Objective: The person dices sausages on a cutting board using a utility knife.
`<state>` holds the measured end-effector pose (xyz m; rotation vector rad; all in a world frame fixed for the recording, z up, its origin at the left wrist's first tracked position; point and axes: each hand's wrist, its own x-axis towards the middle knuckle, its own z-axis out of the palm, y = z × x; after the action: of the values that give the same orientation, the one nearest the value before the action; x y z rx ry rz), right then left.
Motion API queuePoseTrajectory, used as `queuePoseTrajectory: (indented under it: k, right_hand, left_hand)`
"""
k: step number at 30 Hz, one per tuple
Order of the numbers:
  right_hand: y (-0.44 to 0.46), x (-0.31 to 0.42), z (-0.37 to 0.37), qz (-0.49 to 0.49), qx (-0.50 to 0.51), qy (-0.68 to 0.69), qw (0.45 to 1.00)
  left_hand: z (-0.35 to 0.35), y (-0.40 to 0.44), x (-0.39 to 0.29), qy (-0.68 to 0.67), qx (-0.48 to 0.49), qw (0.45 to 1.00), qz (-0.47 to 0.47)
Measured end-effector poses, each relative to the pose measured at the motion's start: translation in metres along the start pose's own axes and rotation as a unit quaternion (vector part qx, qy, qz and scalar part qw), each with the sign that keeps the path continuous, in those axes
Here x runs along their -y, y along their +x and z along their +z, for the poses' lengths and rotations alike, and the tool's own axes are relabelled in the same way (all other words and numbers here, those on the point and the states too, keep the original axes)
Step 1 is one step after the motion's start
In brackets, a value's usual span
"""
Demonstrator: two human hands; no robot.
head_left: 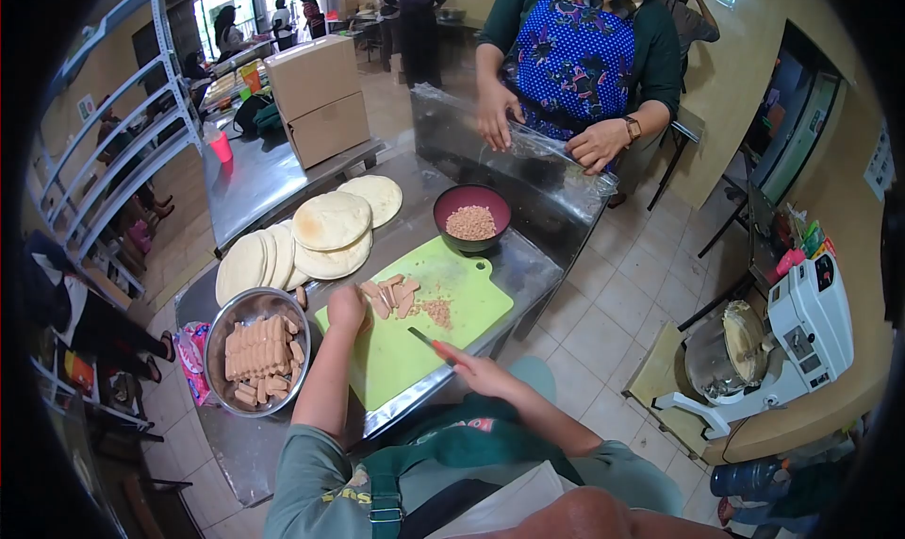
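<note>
My right hand (485,375) grips a knife (441,349) by its orange-red handle, its blade over the lower part of a green cutting board (401,364). Closed, with its fingers turned away from view, my left hand (347,309) rests at the board's left side beside split sausage pieces (394,296); anything inside it is hidden. Small diced sausage bits (435,312) lie right of those pieces. A steel bowl (213,343) of whole and cut sausages stands left of my left forearm. Beyond the board, a dark bowl (479,195) with a maroon inside holds more diced bits.
Round flatbreads (332,221) overlap on the steel table (514,256) behind the board. Opposite, a person in a blue patterned apron (575,53) handles clear plastic sheeting (528,143). Cardboard boxes (316,96) stand at the back left, a white stand mixer (801,336) at right.
</note>
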<state>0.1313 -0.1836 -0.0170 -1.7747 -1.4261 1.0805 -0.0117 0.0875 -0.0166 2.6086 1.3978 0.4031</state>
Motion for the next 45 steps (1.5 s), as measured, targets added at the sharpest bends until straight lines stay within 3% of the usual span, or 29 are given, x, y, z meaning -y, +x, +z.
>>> queuePoseTrajectory:
  k: [1,3,5,7,8,9,11,15,17,24,28,32,36,43,45]
  right_hand:
    - [0.001,-0.002,0.0,-0.005,-0.002,-0.002,1.0]
    - [0.0,-0.001,-0.001,0.005,0.002,-0.002,1.0]
    - [0.0,-0.001,-0.001,0.014,0.007,0.0,1.0]
    - [0.001,-0.005,0.0,-0.001,0.001,0.004,1.0]
    - [0.002,-0.009,0.001,0.001,0.003,0.004,1.0]
    - [0.002,-0.012,0.002,-0.043,-0.022,-0.002,0.999]
    - [0.003,-0.015,0.005,-0.086,-0.045,-0.004,0.995]
    - [-0.002,0.0,-0.001,-0.037,-0.029,-0.036,0.998]
    - [-0.004,0.005,-0.001,-0.025,-0.022,-0.04,0.999]
    - [-0.008,0.016,-0.004,-0.012,-0.027,-0.035,0.999]
    - [-0.008,0.006,0.002,-0.049,-0.076,0.008,0.996]
    - [-0.008,0.012,0.001,-0.02,-0.066,0.0,0.998]
    - [-0.009,0.017,0.003,-0.072,-0.061,0.013,0.996]
    - [-0.004,0.001,0.012,-0.088,-0.059,0.026,0.994]
    - [-0.005,0.004,0.013,-0.086,-0.054,0.016,0.995]
  left_hand:
    - [0.0,-0.003,0.004,0.0,0.001,1.0,0.0]
    - [-0.001,-0.014,0.009,-0.261,-0.094,0.96,-0.05]
    - [-0.015,-0.03,0.002,-0.293,-0.073,0.949,-0.091]
    - [-0.017,-0.053,-0.005,-0.435,-0.079,0.894,-0.077]
    - [-0.021,-0.065,-0.008,-0.438,-0.043,0.898,-0.028]
    - [-0.026,-0.075,-0.013,-0.322,-0.108,0.937,0.084]
    - [-0.019,-0.094,-0.01,-0.247,-0.087,0.955,0.137]
    - [-0.019,-0.115,-0.014,-0.185,-0.047,0.961,0.198]
    - [-0.016,-0.122,-0.012,-0.155,-0.086,0.956,0.232]
    - [-0.029,-0.113,-0.004,-0.171,-0.042,0.941,0.288]
    - [-0.026,-0.104,-0.002,-0.182,0.009,0.947,0.265]
    - [-0.031,-0.099,-0.004,-0.214,0.054,0.938,0.268]
    - [-0.039,-0.092,-0.005,-0.218,0.101,0.932,0.272]
    - [-0.032,-0.092,0.0,-0.248,0.111,0.917,0.291]
    - [-0.03,-0.097,0.0,-0.267,0.04,0.912,0.309]
